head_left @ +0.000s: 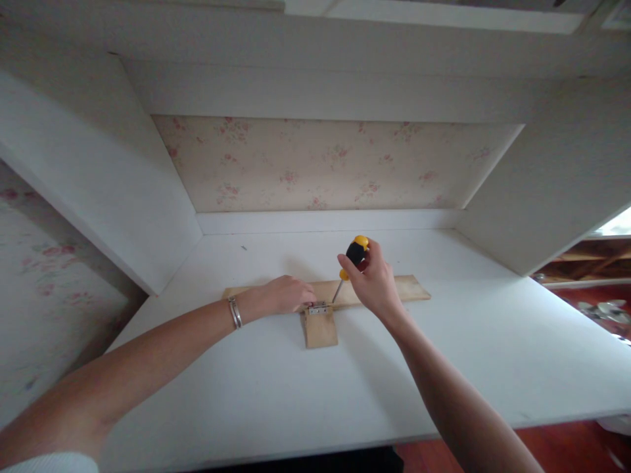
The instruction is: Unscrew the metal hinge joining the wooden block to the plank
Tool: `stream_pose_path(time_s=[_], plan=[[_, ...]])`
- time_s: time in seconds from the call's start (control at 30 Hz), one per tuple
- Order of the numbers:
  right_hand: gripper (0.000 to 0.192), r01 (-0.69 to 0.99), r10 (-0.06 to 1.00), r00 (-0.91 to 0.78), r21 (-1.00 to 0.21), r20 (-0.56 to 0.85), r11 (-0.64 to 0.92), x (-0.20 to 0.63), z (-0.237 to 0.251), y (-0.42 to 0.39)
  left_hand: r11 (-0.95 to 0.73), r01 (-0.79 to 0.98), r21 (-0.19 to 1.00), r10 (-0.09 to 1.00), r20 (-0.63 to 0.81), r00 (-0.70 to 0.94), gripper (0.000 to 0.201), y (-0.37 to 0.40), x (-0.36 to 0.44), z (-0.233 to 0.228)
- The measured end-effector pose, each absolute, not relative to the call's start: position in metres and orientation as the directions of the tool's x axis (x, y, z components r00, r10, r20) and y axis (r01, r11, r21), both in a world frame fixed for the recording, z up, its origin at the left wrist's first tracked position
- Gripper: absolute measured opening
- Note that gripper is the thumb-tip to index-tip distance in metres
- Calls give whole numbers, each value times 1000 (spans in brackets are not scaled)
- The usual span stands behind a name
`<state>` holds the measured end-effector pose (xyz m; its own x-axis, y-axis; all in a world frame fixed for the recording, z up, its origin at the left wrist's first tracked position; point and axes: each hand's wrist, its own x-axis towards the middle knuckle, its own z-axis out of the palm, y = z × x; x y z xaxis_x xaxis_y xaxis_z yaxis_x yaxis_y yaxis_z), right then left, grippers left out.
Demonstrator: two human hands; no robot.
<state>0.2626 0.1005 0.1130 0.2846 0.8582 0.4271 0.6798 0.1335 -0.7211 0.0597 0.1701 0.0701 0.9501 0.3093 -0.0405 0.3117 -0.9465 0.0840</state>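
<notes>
A screwdriver (pixel 355 252) with a yellow and black handle is gripped in my right hand (pixel 377 279), its shaft slanting down to the left. The screwdriver's tip is at or just beside the right end of a small metal hinge (pixel 319 308). This hinge lies where a long wooden board (pixel 409 288) meets a short wooden block (pixel 321 330). My left hand (pixel 286 294) rests over the long board, its fingers curled together at the hinge's left end. What those fingertips pinch, if anything, is too small to tell.
The white desktop (pixel 236 387) has white side panels and a back ledge, with flowered wallpaper (pixel 335 164) behind. A small dark screw-like piece (pixel 243 247) lies at the back left. Reddish floor (pixel 444 453) shows past the front edge.
</notes>
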Motion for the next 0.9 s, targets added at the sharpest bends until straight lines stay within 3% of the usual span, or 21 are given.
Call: stream_pose_path(time_s=[0.3, 0.43, 0.7, 0.77, 0.9], plan=[[49, 686, 868, 244, -710, 432, 161, 261, 115, 101, -923, 385, 14, 381, -108, 918, 24, 166, 71, 62], [48, 680, 871, 243, -716, 427, 161, 261, 114, 103, -829, 558, 26, 552, -121, 825, 32, 171, 80, 57], [46, 694, 874, 236, -704, 424, 154, 263, 115, 103, -599, 788, 141, 736, -290, 611, 35, 183, 86, 69], [46, 686, 875, 238, -711, 423, 157, 263, 115, 103, -650, 735, 194, 696, -236, 678, 35, 181, 78, 75], [46, 678, 876, 239, -718, 419, 159, 263, 115, 103, -845, 399, 355, 385, -113, 916, 26, 174, 62, 82]])
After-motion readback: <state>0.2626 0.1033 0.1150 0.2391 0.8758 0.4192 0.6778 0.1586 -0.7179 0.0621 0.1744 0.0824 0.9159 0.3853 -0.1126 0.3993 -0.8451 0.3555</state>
